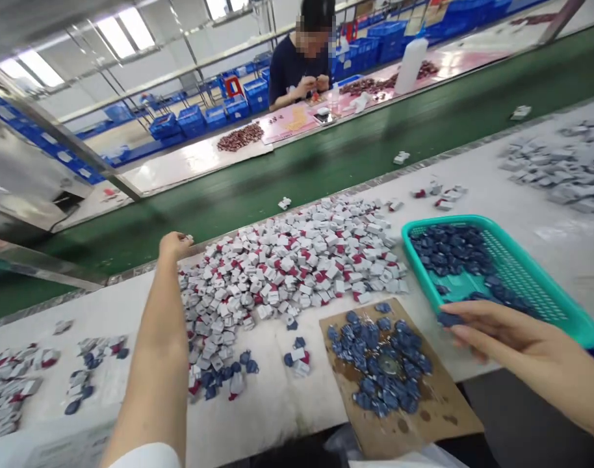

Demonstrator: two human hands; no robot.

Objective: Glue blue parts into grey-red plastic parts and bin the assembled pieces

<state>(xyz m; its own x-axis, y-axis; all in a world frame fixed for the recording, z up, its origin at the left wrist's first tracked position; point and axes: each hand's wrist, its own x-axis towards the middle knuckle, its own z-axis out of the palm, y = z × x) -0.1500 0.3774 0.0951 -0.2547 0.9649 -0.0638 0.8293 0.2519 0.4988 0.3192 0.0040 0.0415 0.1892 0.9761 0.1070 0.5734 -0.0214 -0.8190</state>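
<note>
My left hand point(174, 244) is stretched out over the near edge of the green conveyor belt point(145, 240). Its fingers are closed around a small white plastic piece, of which only a bit shows at the fingertips. My right hand point(502, 335) pinches a small dark blue piece point(450, 319) between thumb and fingers, beside the teal basket point(477, 220). More dark blue pieces point(448, 247) lie in that basket. Wet-looking blue pieces point(392, 357) are spread on a brown cardboard sheet point(443, 416). A large heap of white and dark red pieces point(287, 260) lies between my hands.
Single white pieces point(284, 203) sit apart on the belt. Other piles lie at the far right point(570, 169) and lower left point(7, 396). Across the belt, a co-worker point(299, 65) handles small parts near a white bottle point(411, 65). Blue crates point(190, 118) stand behind.
</note>
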